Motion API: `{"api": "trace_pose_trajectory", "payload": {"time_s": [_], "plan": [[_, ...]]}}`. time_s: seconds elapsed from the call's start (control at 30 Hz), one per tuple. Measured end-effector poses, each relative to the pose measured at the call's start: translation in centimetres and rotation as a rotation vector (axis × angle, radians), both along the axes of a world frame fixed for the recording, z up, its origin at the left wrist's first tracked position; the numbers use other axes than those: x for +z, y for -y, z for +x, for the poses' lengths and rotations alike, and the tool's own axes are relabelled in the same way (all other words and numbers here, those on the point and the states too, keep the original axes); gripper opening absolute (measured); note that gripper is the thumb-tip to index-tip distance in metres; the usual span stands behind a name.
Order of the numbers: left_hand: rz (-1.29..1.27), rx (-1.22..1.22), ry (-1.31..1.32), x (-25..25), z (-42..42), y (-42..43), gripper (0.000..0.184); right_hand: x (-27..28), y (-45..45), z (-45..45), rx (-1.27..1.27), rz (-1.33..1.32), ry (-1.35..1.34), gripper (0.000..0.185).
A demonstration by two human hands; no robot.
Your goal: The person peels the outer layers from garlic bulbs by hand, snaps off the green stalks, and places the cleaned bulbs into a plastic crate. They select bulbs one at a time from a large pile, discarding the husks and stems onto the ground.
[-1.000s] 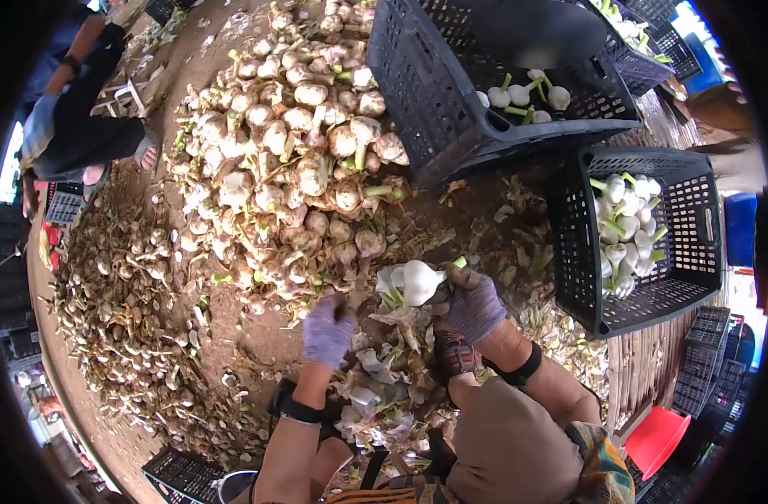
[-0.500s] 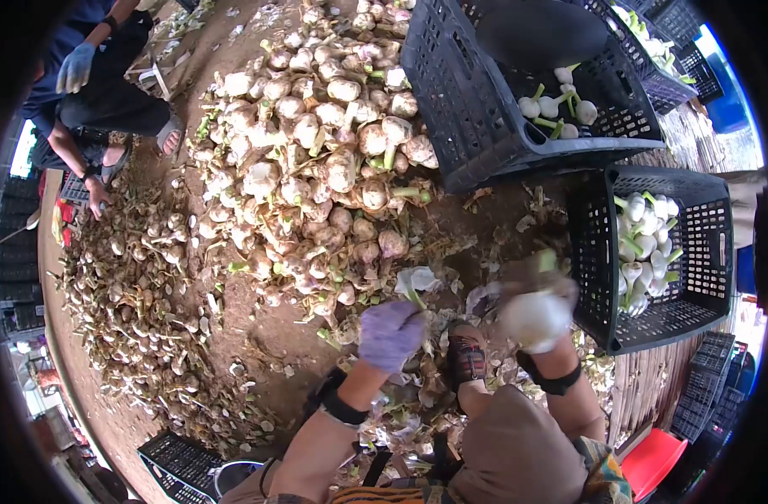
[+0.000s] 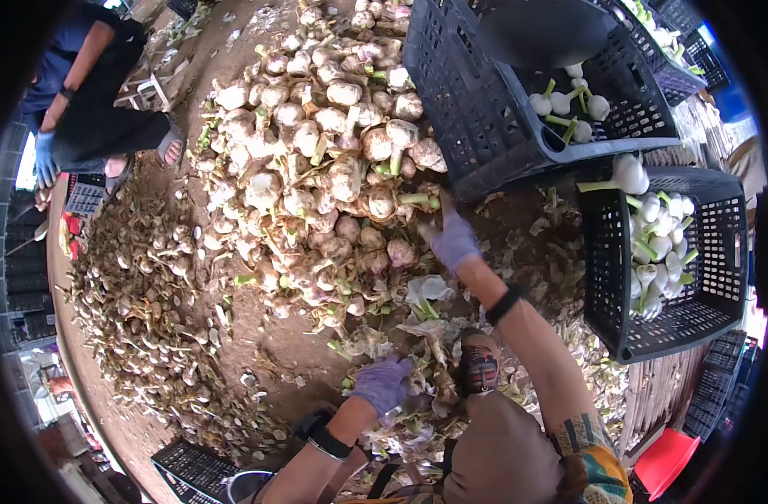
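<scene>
My right hand (image 3: 453,238), in a purple glove, reaches to the right edge of the pile of unpeeled garlic (image 3: 346,176). Its fingers are apart beside a bulb's green stem (image 3: 419,200), with nothing held. Low in the middle, my left hand (image 3: 382,385) is over the loose peelings (image 3: 430,340); its fingers are curled together and what they hold, if anything, is hidden. A clean white bulb (image 3: 630,175) with its stem pointing left is at the near left corner of the smaller black crate (image 3: 607,277), above the white garlic (image 3: 657,239) inside.
A larger black crate (image 3: 476,109) with several white bulbs (image 3: 560,102) stands at the top. Smaller garlic (image 3: 140,294) is heaped on the left. Another person (image 3: 90,101) sits at the upper left. A red plastic object (image 3: 665,462) is at the lower right.
My right hand has let go of the white bulb, now at the smaller crate, and moved left to the pile. My left hand has moved down to the peelings.
</scene>
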State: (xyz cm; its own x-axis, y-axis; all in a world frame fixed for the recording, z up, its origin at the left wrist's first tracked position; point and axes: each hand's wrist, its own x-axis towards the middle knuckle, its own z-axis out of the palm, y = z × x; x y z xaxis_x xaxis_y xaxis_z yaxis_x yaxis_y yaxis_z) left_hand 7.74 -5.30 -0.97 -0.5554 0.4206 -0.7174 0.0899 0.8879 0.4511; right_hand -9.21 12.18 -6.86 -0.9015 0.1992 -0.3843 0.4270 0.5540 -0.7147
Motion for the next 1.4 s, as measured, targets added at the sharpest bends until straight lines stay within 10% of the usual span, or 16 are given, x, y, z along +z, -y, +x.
{"api": "trace_pose_trajectory", "payload": {"time_s": [0.17, 0.27, 0.37, 0.47, 0.83, 1.17, 1.27, 1.4], "plan": [[0.327, 0.430, -0.067, -1.5, -2.0, 1.1, 0.037, -2.9, -0.8, -2.1, 0.068, 0.254, -0.320, 0.026], [0.640, 0.979, -0.195, 0.0, -5.0, -0.2, 0.052, 1.6, -0.9, 2.1, -0.100, -0.698, -0.088, 0.026], [1.205, 1.251, 0.069, -0.8, -6.4, -2.0, 0.062, 5.9, -1.6, 5.0, -0.079, -1.095, 0.244, 0.023], [1.125, 1.325, 0.212, 1.2, -6.6, -2.8, 0.064, 6.9, -1.9, 6.4, -0.070, -1.121, 0.338, 0.024], [0.457, 0.494, -0.731, 1.4, -5.3, -1.7, 0.051, 4.1, -0.9, 9.2, 0.048, -0.690, -0.010, 0.018], [0.509, 0.411, -0.823, 2.0, -4.5, -2.7, 0.053, 6.4, -1.4, 9.8, -0.159, -1.186, 0.207, 0.049], [1.215, 1.246, 0.091, -3.8, -3.9, -0.4, 0.052, 6.4, -1.8, 9.6, 0.029, -0.998, 0.071, 0.048], [1.433, 1.403, 0.572, 1.1, -5.4, -1.6, 0.037, 7.0, -1.9, 9.5, 0.266, -0.936, -0.118, 0.055]]}}
